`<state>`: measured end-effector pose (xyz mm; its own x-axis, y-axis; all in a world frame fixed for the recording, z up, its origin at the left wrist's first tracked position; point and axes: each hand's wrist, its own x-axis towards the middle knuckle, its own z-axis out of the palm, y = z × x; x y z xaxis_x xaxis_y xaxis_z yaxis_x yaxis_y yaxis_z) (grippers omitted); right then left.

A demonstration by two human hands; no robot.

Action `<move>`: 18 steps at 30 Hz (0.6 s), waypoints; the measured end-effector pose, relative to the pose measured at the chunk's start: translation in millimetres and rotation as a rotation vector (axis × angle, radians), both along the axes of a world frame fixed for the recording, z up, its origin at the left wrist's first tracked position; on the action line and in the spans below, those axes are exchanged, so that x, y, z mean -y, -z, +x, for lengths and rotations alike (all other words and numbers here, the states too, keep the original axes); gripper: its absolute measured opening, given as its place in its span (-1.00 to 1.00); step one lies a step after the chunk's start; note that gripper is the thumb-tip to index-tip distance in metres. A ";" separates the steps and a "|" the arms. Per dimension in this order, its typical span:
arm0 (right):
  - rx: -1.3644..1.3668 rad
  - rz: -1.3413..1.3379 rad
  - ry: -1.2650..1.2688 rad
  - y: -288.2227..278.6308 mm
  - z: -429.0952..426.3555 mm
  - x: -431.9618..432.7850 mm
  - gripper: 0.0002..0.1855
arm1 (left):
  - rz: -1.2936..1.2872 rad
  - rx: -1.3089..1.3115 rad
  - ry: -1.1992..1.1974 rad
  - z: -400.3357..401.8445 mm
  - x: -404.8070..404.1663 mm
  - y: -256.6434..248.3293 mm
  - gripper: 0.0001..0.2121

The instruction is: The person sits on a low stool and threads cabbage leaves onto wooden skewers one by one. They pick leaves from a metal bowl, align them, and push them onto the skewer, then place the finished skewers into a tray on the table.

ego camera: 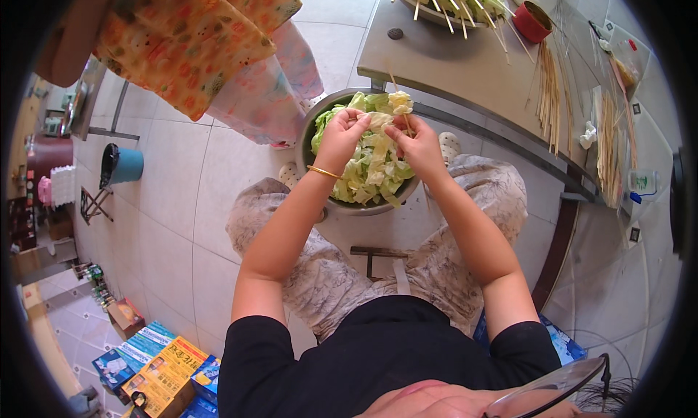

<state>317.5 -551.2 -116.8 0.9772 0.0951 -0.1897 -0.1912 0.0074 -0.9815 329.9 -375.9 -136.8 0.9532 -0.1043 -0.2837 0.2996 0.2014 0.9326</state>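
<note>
Over a round metal basin (365,209) full of torn cabbage leaves (373,172), both hands are raised close together. A pale leaf (379,121) is pinched between the thumb and fingers of my left hand (345,137), its other edge near my right fingers. My right hand (417,142) grips a thin wooden skewer (392,74), which stands tilted with a folded bunch of cabbage (401,102) threaded on it. The skewer's lower part is partly hidden by my right fingers.
A metal table (436,69) at the upper right bears a bowl of skewered cabbage (452,15), a red tin (531,22) and loose skewers (548,96). Another person in a patterned orange garment (191,41) is close at the upper left. Boxes (166,371) lie at the lower left.
</note>
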 end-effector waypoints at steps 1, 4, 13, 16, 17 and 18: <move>0.018 0.001 0.011 3.7 0.4 0.0 -0.74 | -0.083 -0.027 0.000 -1.3 0.1 -2.7 -0.84; 0.021 0.063 0.033 4.3 1.5 0.2 -0.77 | -0.247 -0.121 0.053 -4.5 0.7 -11.9 -0.87; 0.020 0.198 0.034 -1.5 2.4 2.9 -0.83 | -0.453 -0.135 0.091 -8.9 4.5 -18.2 -0.86; 0.028 0.222 0.026 -5.1 -0.1 0.8 -0.85 | -0.408 -0.106 0.129 -10.2 7.4 -17.5 -0.82; 0.028 0.231 0.026 -6.1 -0.5 0.3 -0.86 | -0.398 -0.125 0.130 -10.1 8.5 -20.0 -0.80; 0.029 0.244 0.031 -6.0 -0.7 0.3 -0.86 | -0.387 -0.143 0.131 -10.4 9.7 -23.1 -0.78</move>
<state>316.7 -551.4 -110.8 0.9850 0.1051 -0.1369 -0.1594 0.2506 -0.9549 319.5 -385.6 -113.7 0.8790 -0.3463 -0.3278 0.4663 0.4798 0.7432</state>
